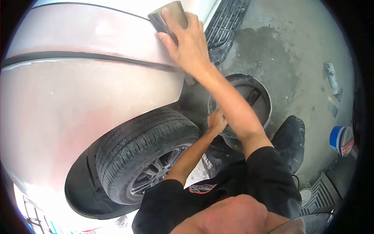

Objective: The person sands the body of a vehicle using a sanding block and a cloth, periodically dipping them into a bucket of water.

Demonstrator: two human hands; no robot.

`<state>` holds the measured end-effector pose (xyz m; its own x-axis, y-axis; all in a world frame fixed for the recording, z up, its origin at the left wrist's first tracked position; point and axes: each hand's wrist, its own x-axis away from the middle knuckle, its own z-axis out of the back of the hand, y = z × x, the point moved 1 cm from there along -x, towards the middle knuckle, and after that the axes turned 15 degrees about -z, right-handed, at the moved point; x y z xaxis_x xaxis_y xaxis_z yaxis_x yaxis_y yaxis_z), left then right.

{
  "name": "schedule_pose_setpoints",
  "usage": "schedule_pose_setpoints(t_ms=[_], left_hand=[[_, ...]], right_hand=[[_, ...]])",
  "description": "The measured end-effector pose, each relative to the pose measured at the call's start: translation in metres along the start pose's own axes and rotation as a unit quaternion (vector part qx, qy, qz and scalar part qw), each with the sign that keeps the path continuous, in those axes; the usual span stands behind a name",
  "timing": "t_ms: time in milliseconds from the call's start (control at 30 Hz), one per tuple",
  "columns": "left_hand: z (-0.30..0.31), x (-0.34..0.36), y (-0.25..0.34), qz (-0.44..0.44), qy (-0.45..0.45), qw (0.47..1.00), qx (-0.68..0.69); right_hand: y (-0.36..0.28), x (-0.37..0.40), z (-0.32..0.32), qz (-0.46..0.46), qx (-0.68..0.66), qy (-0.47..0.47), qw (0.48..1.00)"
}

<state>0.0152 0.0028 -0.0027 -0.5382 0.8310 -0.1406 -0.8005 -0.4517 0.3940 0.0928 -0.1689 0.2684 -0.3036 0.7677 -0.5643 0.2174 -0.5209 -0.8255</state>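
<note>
My right hand (191, 43) grips a sanding block (177, 13), grey-brown with a dark side, and holds it against the pale car body panel (101, 29). Lower down, my left hand (217, 120) is closed at the near-left rim of a round dark bucket (267, 91). My right forearm crosses in front of the bucket and partly covers that hand's fingers, so what they hold is hidden. Dull whitish and pinkish patches mark the panel and the fender (97, 93) below it. A dark object (253, 97) shows inside the bucket.
A tyre (144, 144) with a spoked wheel sits under the fender, close to my left arm. A ribbed black step (228, 23) runs beside the car. On the wet-patched floor (265, 50) lie a greyish strip (333, 80) and a blue-and-white tub (341, 140).
</note>
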Motion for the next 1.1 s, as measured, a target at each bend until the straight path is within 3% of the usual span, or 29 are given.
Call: schedule_pose_setpoints(t_ms=[33, 100, 133, 233, 267, 300, 367, 500, 567, 633, 667, 767, 800, 900, 967, 1033, 1100], left_hand=[[-0.001, 0.002, -0.003, 0.016, -0.011, 1.000, -0.006], [-0.003, -0.002, -0.004, 0.047, -0.032, 0.998, -0.014], [0.005, -0.006, 0.003, 0.055, -0.037, 0.998, -0.008], [-0.001, -0.002, -0.002, 0.030, -0.011, 0.999, 0.001], [0.001, -0.003, -0.001, 0.018, -0.006, 1.000, -0.001], [0.002, -0.002, 0.000, 0.007, 0.000, 1.000, -0.003], [-0.002, 0.002, -0.002, 0.009, -0.007, 1.000, -0.005], [-0.004, -0.002, -0.006, 0.038, -0.024, 0.999, -0.004], [-0.007, -0.001, -0.008, 0.030, -0.022, 0.999, -0.005], [-0.014, 0.003, -0.016, 0.005, -0.023, 1.000, -0.007], [-0.009, 0.000, -0.009, 0.021, -0.042, 0.999, -0.010], [0.001, -0.004, -0.004, 0.047, -0.073, 0.996, -0.017], [-0.003, -0.002, -0.007, 0.044, -0.065, 0.997, -0.014], [-0.006, 0.003, -0.010, 0.034, -0.050, 0.998, -0.011], [-0.004, -0.001, -0.007, 0.022, -0.035, 0.999, -0.003], [0.000, 0.000, -0.003, 0.016, -0.015, 1.000, 0.013], [-0.008, 0.001, -0.012, 0.025, -0.038, 0.999, -0.004]], right_hand=[[0.004, -0.005, 0.000, 0.007, 0.010, 0.005, 1.000], [0.036, -0.066, -0.012, -0.083, -0.020, -0.107, 0.991], [0.001, -0.080, 0.030, -0.155, 0.021, -0.089, 0.984], [-0.007, -0.072, 0.027, -0.233, -0.015, -0.132, 0.963], [0.015, -0.037, -0.003, -0.082, 0.020, -0.029, 0.996], [0.004, -0.007, 0.001, -0.017, 0.020, 0.001, 1.000], [0.004, 0.006, -0.002, 0.010, -0.021, 0.016, 1.000], [-0.001, -0.071, 0.021, -0.126, 0.012, -0.083, 0.988], [-0.004, -0.063, 0.018, -0.191, 0.001, -0.131, 0.973], [0.005, -0.003, -0.001, -0.018, 0.001, 0.016, 1.000], [0.001, 0.012, -0.001, -0.026, -0.038, 0.015, 0.999], [0.007, -0.018, 0.005, -0.014, 0.008, 0.010, 1.000], [0.003, -0.044, 0.007, -0.099, 0.026, -0.083, 0.991], [-0.011, -0.052, 0.019, -0.162, 0.015, -0.116, 0.980], [0.001, 0.003, 0.002, -0.014, -0.001, 0.013, 1.000], [0.003, 0.010, -0.001, 0.008, -0.021, 0.033, 0.999], [-0.008, -0.028, 0.013, -0.088, -0.001, -0.047, 0.995]])
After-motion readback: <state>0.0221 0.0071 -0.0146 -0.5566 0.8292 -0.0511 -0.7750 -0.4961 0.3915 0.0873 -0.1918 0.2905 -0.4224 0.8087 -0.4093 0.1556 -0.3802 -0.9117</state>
